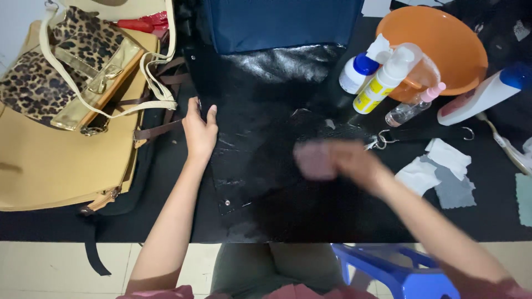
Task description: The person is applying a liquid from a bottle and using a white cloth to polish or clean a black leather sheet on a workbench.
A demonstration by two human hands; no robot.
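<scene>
A glossy black bag [266, 144] lies flat on the dark table in front of me. My left hand [199, 130] presses on its left edge, fingers spread and gripping the rim. My right hand [338, 160], blurred by motion, is over the middle of the bag and holds a pinkish cloth or pad [313, 160] against the black surface. A metal clasp on a strap [379, 141] lies just right of that hand.
A tan bag [50, 160] with a leopard-print purse [61, 66] on top sits at left. An orange basin [438, 39], pump bottles [382, 80], a small spray bottle [410, 108], a white-and-blue bottle [482, 97] and white wipes [438, 166] lie right. A blue stool [399, 268] stands below.
</scene>
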